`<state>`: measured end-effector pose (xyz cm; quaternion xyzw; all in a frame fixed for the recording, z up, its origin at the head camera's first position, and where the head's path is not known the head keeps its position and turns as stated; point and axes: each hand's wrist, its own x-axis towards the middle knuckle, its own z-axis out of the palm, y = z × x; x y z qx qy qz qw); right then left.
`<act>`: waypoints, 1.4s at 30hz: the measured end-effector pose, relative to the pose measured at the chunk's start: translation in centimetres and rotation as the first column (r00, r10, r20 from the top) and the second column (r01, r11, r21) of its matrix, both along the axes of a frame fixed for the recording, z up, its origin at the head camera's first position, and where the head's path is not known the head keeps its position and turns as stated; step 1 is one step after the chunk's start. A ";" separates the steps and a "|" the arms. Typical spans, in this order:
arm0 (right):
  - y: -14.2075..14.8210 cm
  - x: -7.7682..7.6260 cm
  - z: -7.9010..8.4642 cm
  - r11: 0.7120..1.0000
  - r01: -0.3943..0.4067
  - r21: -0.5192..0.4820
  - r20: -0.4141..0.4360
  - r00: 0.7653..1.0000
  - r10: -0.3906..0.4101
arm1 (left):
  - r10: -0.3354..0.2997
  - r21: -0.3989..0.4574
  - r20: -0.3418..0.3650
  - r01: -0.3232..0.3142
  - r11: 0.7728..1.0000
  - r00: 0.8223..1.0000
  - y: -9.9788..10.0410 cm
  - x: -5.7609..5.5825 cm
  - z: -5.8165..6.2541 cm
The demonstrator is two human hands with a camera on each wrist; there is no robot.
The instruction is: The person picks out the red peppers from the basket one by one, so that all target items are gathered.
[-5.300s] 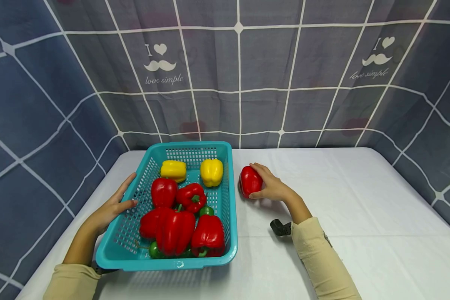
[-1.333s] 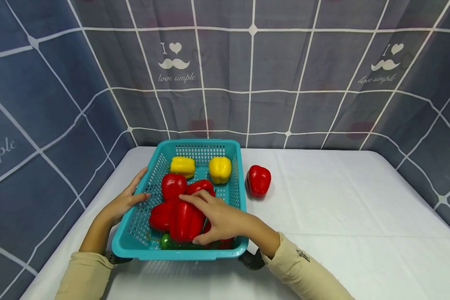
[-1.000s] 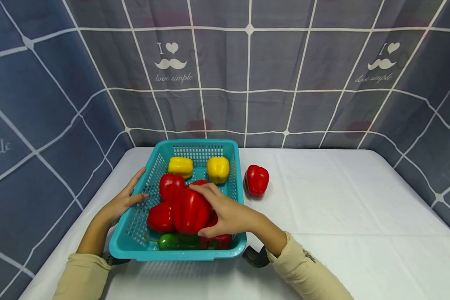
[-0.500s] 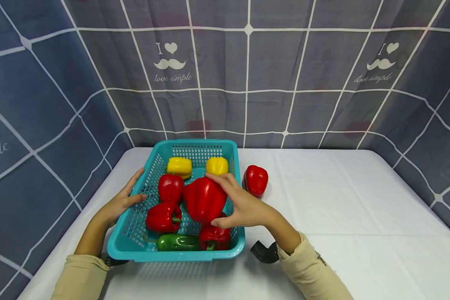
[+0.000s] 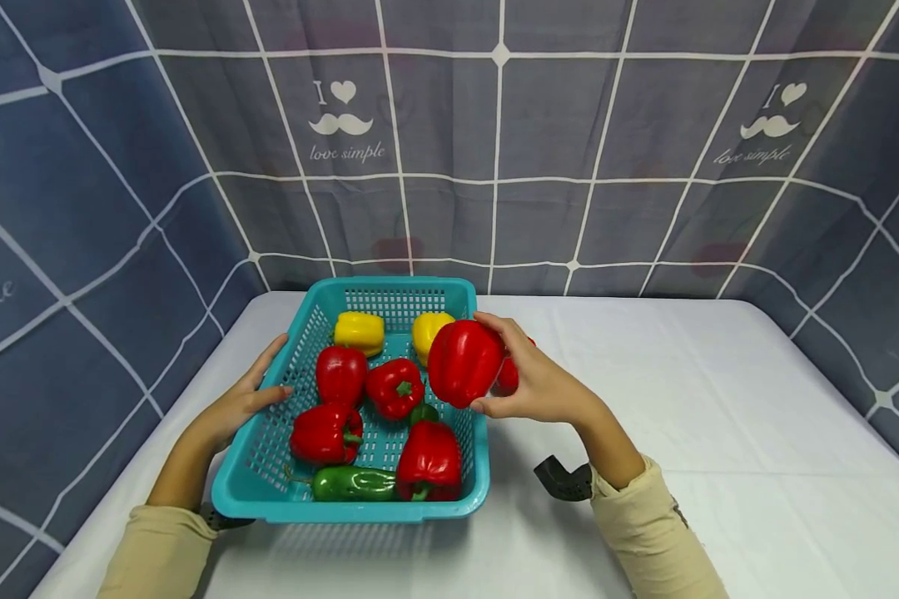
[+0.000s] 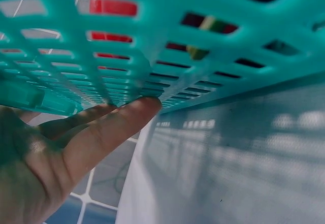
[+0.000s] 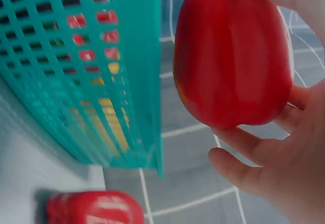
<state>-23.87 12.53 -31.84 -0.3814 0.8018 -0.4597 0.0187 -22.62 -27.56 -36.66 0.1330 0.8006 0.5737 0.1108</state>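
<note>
In the head view my right hand (image 5: 535, 383) grips a large red bell pepper (image 5: 464, 363), lifted over the right rim of a teal basket (image 5: 221, 499). The right wrist view shows the pepper (image 7: 233, 56) between thumb and fingers, beside the basket wall (image 7: 144, 82). My left hand (image 5: 232, 408) rests on the basket's left side, thumb over the rim; the left wrist view shows straight fingers (image 6: 111, 132) against the outer wall. Inside lie several red bell peppers (image 5: 340, 374), a long green pepper (image 5: 354, 483), and two yellow bell peppers (image 5: 358, 333), one partly covered by the held pepper.
Another red bell pepper (image 5: 507, 378) lies on the white tabletop (image 5: 644, 374) right of the basket, mostly hidden behind my right hand; the right wrist view shows this pepper (image 7: 96, 208) too. A grey tile-patterned curtain (image 5: 434, 125) surrounds the table's back and sides.
My right hand released a red pepper on the table, reached into the basket, and lifted the large one up and rightward, uncovering the green pepper. My left hand stayed on the basket.
</note>
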 end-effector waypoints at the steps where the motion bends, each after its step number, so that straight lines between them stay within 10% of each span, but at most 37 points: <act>1: 0.3 -0.2 0.1 1.000 0.005 -0.012 0.012 1.000 -0.005 | -0.001 -0.002 -0.003 0.001 1.000 1.000 0.0 0.0 0.0; 15: 4.7 -1.8 -0.3 0.980 0.175 0.091 -0.148 0.976 -0.161 | 0.001 -0.016 -0.011 -0.001 1.000 1.000 0.1 0.0 0.0; 42: 10.3 -5.0 -2.6 0.934 0.328 0.143 -0.097 0.944 -0.316 | 0.007 -0.050 -0.004 -0.007 0.999 1.000 0.1 -0.2 -0.1</act>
